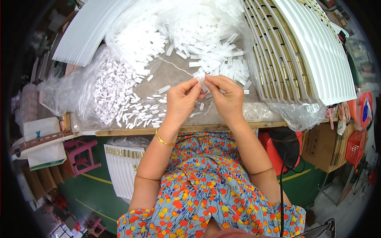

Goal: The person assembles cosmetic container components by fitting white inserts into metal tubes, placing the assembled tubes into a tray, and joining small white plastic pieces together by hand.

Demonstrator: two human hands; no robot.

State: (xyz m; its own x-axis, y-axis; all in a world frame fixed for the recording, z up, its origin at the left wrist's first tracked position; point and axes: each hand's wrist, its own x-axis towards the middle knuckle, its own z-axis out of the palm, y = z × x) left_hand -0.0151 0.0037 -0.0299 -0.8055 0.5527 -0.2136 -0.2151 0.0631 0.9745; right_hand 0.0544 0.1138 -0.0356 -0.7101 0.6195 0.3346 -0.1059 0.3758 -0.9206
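Note:
Above the near part of the worktable (154, 83), my hands meet over a small whitish translucent plastic piece (201, 80). The fingertips of my left hand (181, 99) pinch it from one side. My right hand (228, 95) pinches it from the other, so the fingers partly cover it. Beyond my hands spreads a heap of clear-white plastic sleeves (234, 67), spilling from a plastic bag (186, 16). Left of my left hand lies a pile of small white pieces with grey marks (115, 91). A thin pale string (174, 65) runs across the tabletop toward my fingers.
White ridged trays holding gold-coloured metal tubes (278, 51) stand at the right. Stacked white ridged sheets (85, 33) rise at the far left. A wooden strip (206, 127) edges the table. Below are another white tray (123, 170), a pink stool (81, 156) and a cardboard box (321, 146).

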